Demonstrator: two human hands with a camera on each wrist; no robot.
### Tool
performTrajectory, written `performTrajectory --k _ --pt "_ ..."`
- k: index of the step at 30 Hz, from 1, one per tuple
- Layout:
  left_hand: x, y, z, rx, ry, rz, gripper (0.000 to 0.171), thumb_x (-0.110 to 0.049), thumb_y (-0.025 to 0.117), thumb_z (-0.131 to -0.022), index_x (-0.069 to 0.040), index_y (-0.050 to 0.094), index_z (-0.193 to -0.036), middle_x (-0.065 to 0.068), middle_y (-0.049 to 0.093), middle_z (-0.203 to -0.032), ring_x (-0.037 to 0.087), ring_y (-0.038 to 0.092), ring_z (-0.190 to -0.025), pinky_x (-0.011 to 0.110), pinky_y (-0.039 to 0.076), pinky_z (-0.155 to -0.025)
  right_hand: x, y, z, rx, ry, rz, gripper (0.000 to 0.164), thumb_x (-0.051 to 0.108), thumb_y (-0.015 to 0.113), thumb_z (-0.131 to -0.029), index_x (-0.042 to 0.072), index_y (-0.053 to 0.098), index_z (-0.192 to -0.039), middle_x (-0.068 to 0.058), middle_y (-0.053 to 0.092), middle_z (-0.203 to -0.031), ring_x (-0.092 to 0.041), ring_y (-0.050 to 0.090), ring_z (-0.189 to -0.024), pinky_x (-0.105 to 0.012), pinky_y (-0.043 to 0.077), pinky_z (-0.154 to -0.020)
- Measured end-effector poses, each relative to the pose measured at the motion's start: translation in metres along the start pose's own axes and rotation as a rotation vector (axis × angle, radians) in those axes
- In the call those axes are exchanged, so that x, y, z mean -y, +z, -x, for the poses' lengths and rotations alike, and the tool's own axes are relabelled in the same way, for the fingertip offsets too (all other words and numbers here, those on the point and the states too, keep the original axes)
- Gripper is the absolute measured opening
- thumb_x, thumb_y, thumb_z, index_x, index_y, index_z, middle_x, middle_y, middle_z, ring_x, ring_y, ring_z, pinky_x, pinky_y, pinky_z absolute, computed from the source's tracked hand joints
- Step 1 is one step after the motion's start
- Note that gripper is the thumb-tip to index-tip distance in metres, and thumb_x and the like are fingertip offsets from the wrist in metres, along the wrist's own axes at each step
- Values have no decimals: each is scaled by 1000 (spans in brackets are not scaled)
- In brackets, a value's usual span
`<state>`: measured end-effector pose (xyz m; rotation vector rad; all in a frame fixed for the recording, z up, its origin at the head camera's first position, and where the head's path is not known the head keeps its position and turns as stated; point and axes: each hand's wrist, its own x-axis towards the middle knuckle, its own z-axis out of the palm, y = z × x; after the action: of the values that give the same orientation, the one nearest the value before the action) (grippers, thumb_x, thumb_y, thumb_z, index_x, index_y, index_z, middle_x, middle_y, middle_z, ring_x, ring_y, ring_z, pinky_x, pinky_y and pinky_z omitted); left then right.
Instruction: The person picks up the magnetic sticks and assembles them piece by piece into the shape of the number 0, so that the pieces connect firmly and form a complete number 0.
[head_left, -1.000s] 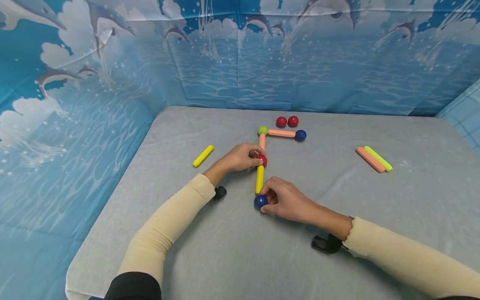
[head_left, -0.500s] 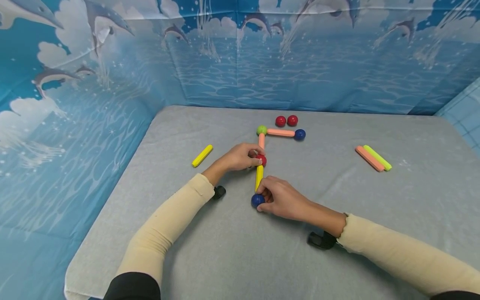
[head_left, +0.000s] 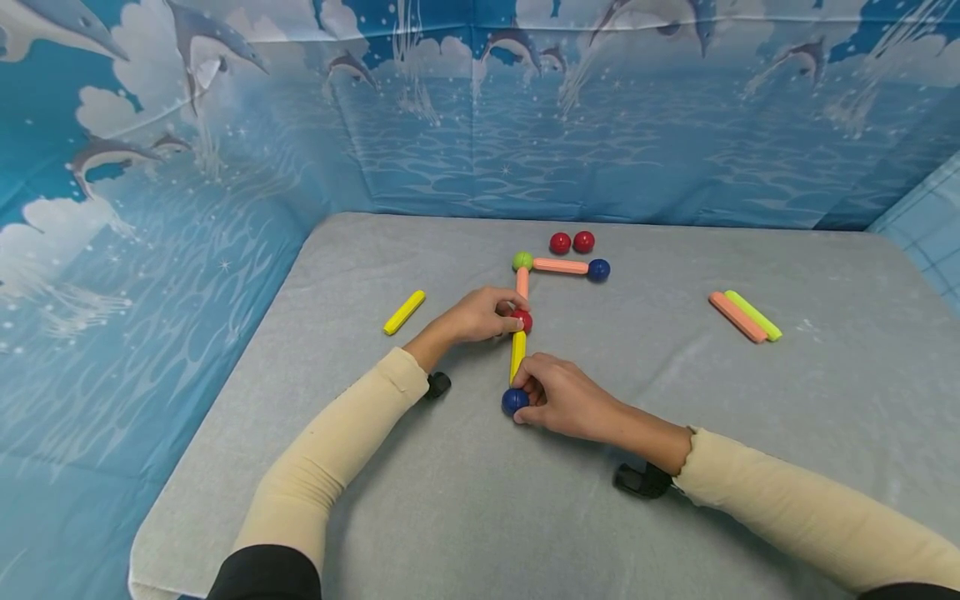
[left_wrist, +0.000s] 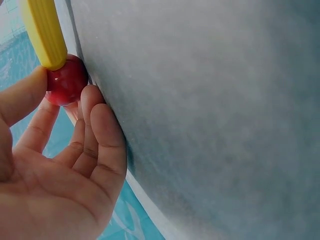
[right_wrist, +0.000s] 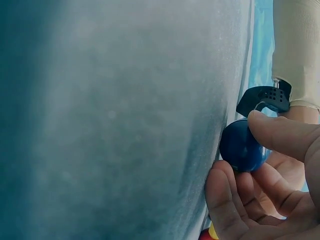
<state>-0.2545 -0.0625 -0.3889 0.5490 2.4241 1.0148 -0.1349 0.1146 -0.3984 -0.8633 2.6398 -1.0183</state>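
My left hand (head_left: 480, 315) pinches a red ball (left_wrist: 69, 82) between thumb and fingers. From that ball a yellow stick (head_left: 518, 354) runs toward me, and an orange stick (head_left: 522, 283) runs away to a green ball (head_left: 522, 261). At the near end of the yellow stick sits a blue ball (right_wrist: 243, 145), pinched by the thumb and fingers of my right hand (head_left: 566, 396). Ball and stick appear to touch there, though fingers partly cover the joint. A second orange stick (head_left: 561, 266) links the green ball to another blue ball (head_left: 598, 270).
Two loose red balls (head_left: 572, 242) lie side by side behind the joined pieces. A loose yellow stick (head_left: 404, 312) is on the left. Farther right, an orange stick (head_left: 738, 317) and a lime stick (head_left: 753, 315) lie together on the grey tabletop (head_left: 420, 500).
Over the first half second my right hand moved slightly left with the blue ball, bringing it against the yellow stick's end. Since then both hands have stayed still.
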Motion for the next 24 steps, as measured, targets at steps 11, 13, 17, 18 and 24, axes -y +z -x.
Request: performTrajectory --k 11,13,17,18,24 --pt "0 0 1 4 -7 16 32 -20 62 -98 -17 63 -130 11 68 -118 17 63 -84 23 50 -69 0 -1 1 6 -5 24 31 11 83 -79 9 62 -103 -1 61 -93 -9 58 -79 -21 52 -71" --pt "0 0 2 2 -11 17 32 -20 63 -98 -17 63 -130 11 68 -117 17 63 -84 23 50 -69 1 -1 1 9 -6 28 31 11 83 -80 9 62 -103 -1 61 -93 -9 58 -79 -21 52 -71" --pt "-2 0 3 0 -16 12 32 -20 63 -98 -17 63 -130 11 68 -116 18 63 -83 23 50 -68 1 -2 1 15 -4 29 31 11 83 -80 9 63 -103 -1 61 -93 -9 58 -80 -22 53 -71" --pt "-2 0 3 0 -17 12 32 -20 63 -98 -17 63 -130 11 68 -116 18 62 -83 23 50 -68 1 -2 1 18 -3 28 31 11 82 -80 9 63 -103 -1 62 -93 -9 59 -80 -22 53 -72" --pt "-3 1 2 1 -19 5 33 -20 63 -98 -17 63 -131 11 67 -116 17 63 -84 22 50 -69 -2 -8 4 43 9 6 29 11 80 -82 8 65 -106 -2 64 -95 -9 60 -80 -23 53 -72"
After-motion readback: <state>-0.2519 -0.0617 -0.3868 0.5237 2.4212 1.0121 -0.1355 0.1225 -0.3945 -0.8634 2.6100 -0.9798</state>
